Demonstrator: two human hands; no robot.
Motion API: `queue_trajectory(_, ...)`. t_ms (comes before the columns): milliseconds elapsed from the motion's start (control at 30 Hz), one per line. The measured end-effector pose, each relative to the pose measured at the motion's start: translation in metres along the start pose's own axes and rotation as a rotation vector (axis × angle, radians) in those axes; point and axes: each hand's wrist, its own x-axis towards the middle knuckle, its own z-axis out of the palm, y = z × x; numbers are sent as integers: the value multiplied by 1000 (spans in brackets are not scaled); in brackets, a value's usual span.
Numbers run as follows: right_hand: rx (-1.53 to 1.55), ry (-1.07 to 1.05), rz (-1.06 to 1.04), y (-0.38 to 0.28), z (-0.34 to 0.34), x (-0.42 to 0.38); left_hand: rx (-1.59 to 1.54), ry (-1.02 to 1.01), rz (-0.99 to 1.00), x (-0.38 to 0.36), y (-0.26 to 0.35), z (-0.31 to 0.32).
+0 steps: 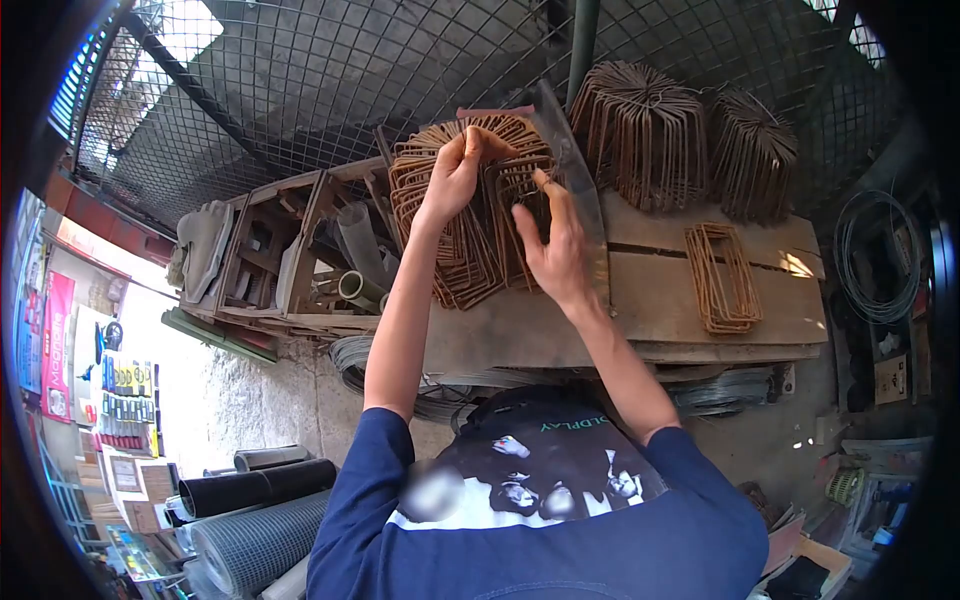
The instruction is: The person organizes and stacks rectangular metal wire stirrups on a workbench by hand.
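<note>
A fanned bundle of rusty rectangular steel stirrups [465, 258] stands on the wooden bench in front of me. My left hand [457, 178] is at its top, thumb and fingers closed on a stirrup there; the fingertips are partly hidden. Lower and to the right, my right hand [556, 238] reaches up beside the bundle's right side. Its thumb and fingers are spread apart, and nothing shows between them.
Two more stirrup bundles [640, 135] lean at the back right. A small stack of stirrups [722, 278] lies on the wooden bench [650, 310]. Wire mesh fencing [400, 60] rises behind. Coiled wire [880, 255] hangs at right; mesh rolls [265, 535] lie lower left.
</note>
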Motion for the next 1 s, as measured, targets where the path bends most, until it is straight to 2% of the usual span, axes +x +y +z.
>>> queue_trajectory(33, 64, -23, 20, -2, 1, 9, 2, 1, 1, 0, 2, 0)
queue_trajectory(67, 65, 6, -70, 0, 3, 17, 40, -1, -10, 0, 5, 0)
queue_trajectory(100, 67, 8, -75, -2, 3, 25, 78, -2, -21, 1, 7, 1)
queue_trajectory(167, 148, -219, -18, -13, 3, 43, 26, 9, -2, 4, 4, 0)
queue_trajectory(200, 82, -181, -185, -20, 6, 57, 60, 7, -27, 6, -1, -5)
queue_trajectory(233, 83, -183, -184, -22, 8, 76, 93, 4, -56, 4, -4, -7)
queue_trajectory(267, 160, -219, -77, -21, 10, 96, 229, 29, 61, 3, 7, -1)
queue_trajectory(300, 237, -248, 30, -20, 12, 108, 288, -7, -48, 4, 10, -9)
queue_trajectory(433, 237, -242, 35, -9, 19, 126, 129, 10, 9, 5, 9, -5)
queue_trajectory(500, 182, -220, 111, -6, 21, 125, 82, 13, -7, -1, 8, 1)
queue_trajectory(533, 181, -275, 194, -9, 16, 127, 62, 48, -6, -1, 7, 5)
queue_trajectory(567, 184, -282, 197, -4, 18, 125, 42, 82, -6, 0, 7, 6)
queue_trajectory(600, 212, -209, 100, 5, 23, 125, 177, -86, 72, 2, 12, -1)
queue_trajectory(633, 239, -135, 6, 13, 27, 123, 176, -81, 63, 1, 19, 2)
queue_trajectory(700, 266, -228, 73, 17, 21, 114, 244, -104, -5, -1, 30, 9)
queue_trajectory(767, 128, -34, 50, -3, 2, 93, 235, -125, -13, 3, 23, 5)
queue_trajectory(833, -130, 41, -112, 16, 10, 59, 240, -67, 15, 5, 12, 3)
queue_trajectory(867, -222, -14, -55, 22, 17, 42, 138, -113, 65, 5, 14, 7)
queue_trajectory(900, -312, -67, 8, 20, 21, 29, 183, -112, 54, 5, 19, 8)
queue_trajectory(933, -274, -151, 109, 21, 24, 21, 220, -108, 49, 3, 24, 9)
queue_trajectory(1000, -356, -173, 101, 26, 33, 14, 263, -155, 61, 7, 19, 4)
